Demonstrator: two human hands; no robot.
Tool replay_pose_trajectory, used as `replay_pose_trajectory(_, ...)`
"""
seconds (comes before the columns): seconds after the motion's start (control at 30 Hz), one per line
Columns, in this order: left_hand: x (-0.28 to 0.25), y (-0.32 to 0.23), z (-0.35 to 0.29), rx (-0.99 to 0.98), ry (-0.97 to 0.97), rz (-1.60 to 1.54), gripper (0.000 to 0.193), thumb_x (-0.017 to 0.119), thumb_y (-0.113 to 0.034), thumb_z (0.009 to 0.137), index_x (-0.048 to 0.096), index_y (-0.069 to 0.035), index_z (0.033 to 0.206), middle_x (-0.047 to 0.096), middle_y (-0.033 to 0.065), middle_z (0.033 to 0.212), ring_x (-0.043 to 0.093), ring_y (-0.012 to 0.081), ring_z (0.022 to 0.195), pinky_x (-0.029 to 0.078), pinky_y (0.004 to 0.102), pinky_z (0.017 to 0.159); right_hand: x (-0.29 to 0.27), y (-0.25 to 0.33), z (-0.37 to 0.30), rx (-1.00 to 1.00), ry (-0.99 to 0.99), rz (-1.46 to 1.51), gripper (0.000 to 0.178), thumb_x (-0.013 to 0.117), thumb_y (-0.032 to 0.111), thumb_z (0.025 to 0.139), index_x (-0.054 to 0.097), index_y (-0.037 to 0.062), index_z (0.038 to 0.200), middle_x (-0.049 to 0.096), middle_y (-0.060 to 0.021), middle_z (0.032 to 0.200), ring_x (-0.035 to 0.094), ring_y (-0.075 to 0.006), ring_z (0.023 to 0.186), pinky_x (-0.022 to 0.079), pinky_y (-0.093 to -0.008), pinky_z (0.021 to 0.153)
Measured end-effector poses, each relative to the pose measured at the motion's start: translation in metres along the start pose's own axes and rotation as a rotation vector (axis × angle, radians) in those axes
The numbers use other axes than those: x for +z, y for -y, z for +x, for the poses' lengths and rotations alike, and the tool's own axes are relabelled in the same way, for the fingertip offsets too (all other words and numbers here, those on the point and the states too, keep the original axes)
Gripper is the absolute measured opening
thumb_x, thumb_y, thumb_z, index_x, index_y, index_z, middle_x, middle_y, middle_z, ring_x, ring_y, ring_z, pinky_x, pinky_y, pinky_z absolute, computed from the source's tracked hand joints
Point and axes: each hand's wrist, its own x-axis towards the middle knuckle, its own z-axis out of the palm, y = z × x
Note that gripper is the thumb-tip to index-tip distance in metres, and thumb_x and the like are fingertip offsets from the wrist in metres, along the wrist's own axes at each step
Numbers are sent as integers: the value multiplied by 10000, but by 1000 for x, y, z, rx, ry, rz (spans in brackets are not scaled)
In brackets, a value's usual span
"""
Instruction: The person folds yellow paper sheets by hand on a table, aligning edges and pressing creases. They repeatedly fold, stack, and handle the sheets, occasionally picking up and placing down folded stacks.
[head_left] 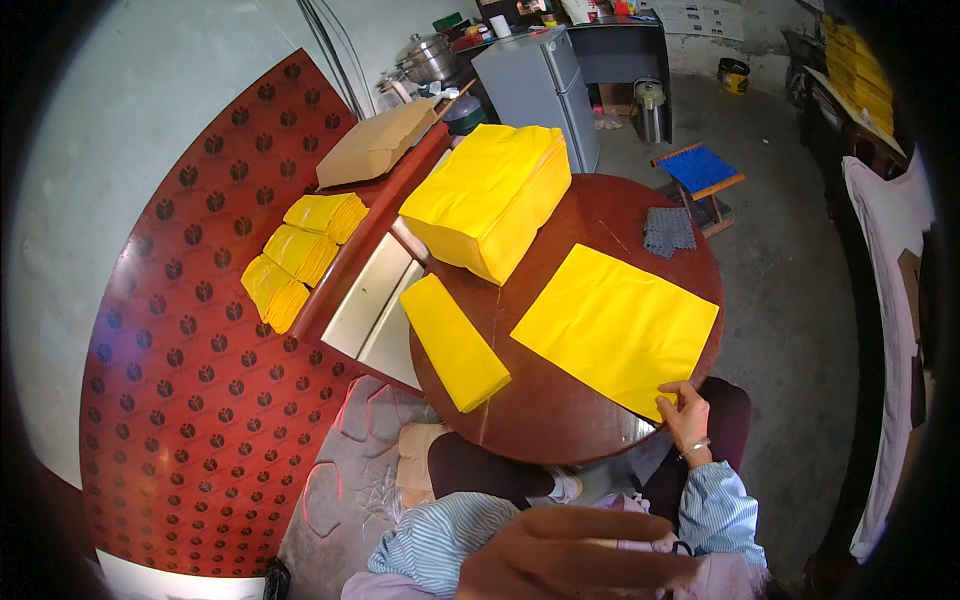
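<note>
A yellow sheet of paper (615, 330) lies flat on the right half of the round brown table (480, 428). My right hand (687, 418) pinches its near right corner between thumb and fingers, at the table's edge. My left hand (575, 555) is raised close to the camera above my lap, its fingers stretched out and pointing right, with nothing seen in it. To the left on the table rests a folded yellow stack (455, 343), long and narrow. Behind it stands a tall block of stacked yellow sheets (487, 195).
Bundled yellow stacks (303, 250) rest on a ledge beside a red patterned panel (205, 370). A cardboard box (375, 145) is above them. A grey mat (668, 231) lies at the table's far right, near a blue-topped stool (698, 170). A grey fridge (530, 85) stands behind.
</note>
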Motion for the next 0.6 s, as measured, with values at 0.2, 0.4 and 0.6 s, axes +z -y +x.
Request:
replay_pose_trajectory(0.2,-82,55,-67,-438,260,468,177,722,37,882,778,-22,1039,770,155,1125,713,365,1188,595,448,985,-4,23,-10,185,173,179,181,752,60,979,737,-17,1142,652,-32,652,651,-98,500,503,-268,460)
replay_pose_trajectory(0.4,-204,183,-115,-898,102,935,374,789,-66,905,710,-42,1271,708,158,1316,658,347,1261,514,411,1086,-10,42,-18,52,54,-69,156,764,79,962,763,9,1100,660,-64,678,573,-92,547,472,-288,537)
replay_pose_trajectory(0.6,-270,303,-135,-736,358,1228,618,889,-187,857,627,-24,1393,638,193,1404,595,393,1305,490,451,1109,0,57,-14,-6,64,38,119,719,38,977,765,-12,1076,718,-121,775,658,-149,631,521,-296,613)
